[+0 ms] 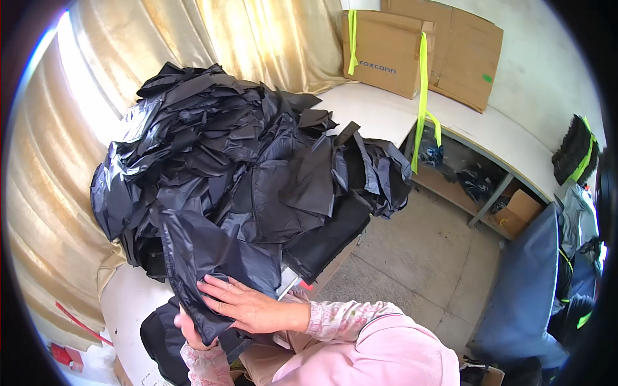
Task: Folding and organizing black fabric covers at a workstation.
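Note:
A glossy black fabric piece [199, 248] with a stitched-looking edge stands raised in front of me. My left hand [190, 329] grips its lower end, with the fingers partly hidden by the cloth. Across the same piece lies my right hand [248, 305], fingers stretched out flat and pressing on its surface. Just beyond rises a large, crumpled heap of black fabric pieces [212, 135], spread over the white table [125, 299]. More black cloth [161, 338] hangs beside my left wrist, close to my lap.
Gold curtains [42, 212] run along the left side. Cardboard boxes [393, 55] lean at the back on a white counter [479, 138], with bright yellow-green straps [421, 83] hanging down. A blue-grey sheet [521, 283] stands at right, by a tiled floor [412, 257].

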Demonstrator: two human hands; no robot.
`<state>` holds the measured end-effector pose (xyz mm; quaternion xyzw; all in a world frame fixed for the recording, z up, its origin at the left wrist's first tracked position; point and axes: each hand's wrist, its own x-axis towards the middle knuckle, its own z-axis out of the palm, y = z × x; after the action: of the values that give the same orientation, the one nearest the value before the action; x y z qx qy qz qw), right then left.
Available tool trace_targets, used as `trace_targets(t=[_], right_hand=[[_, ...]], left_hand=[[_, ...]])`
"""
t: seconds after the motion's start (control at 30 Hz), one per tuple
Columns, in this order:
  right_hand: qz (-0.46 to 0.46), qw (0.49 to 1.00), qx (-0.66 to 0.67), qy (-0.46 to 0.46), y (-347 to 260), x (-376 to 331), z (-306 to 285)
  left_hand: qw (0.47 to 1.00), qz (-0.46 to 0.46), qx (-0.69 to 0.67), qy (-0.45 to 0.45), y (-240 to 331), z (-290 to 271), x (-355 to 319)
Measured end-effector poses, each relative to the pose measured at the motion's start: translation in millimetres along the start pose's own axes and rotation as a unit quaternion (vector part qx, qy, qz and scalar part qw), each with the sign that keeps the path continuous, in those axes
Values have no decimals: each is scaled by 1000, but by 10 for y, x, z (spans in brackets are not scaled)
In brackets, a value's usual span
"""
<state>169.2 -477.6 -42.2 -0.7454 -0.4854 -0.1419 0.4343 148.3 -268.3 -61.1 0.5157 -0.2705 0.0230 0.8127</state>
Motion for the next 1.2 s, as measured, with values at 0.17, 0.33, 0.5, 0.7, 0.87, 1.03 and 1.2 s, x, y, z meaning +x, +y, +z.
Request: trace_targets(t=[0.17, 0.33, 0.5, 0.7, 0.87, 1.03, 1.2], right_hand=[[-16, 999, 33, 26, 26, 90, -131], [3, 996, 32, 86, -11, 240, 119], [77, 990, -63, 102, -175, 102, 142], [149, 969, 152, 123, 140, -31, 533], [125, 946, 225, 198, 147, 88, 606], [56, 951, 211, 221, 214, 111, 493], [155, 930, 236, 237, 261, 107, 141]], left_hand=[[993, -44, 109, -21, 255, 400, 209], [935, 57, 332, 110, 200, 659, 298], [944, 33, 54, 324, 365, 441, 374], [929, 90, 54, 356, 345, 574, 431], [918, 94, 61, 379, 250, 580, 439], [896, 107, 123, 413, 295, 439, 474], [924, 91, 131, 349, 299, 213, 430]])
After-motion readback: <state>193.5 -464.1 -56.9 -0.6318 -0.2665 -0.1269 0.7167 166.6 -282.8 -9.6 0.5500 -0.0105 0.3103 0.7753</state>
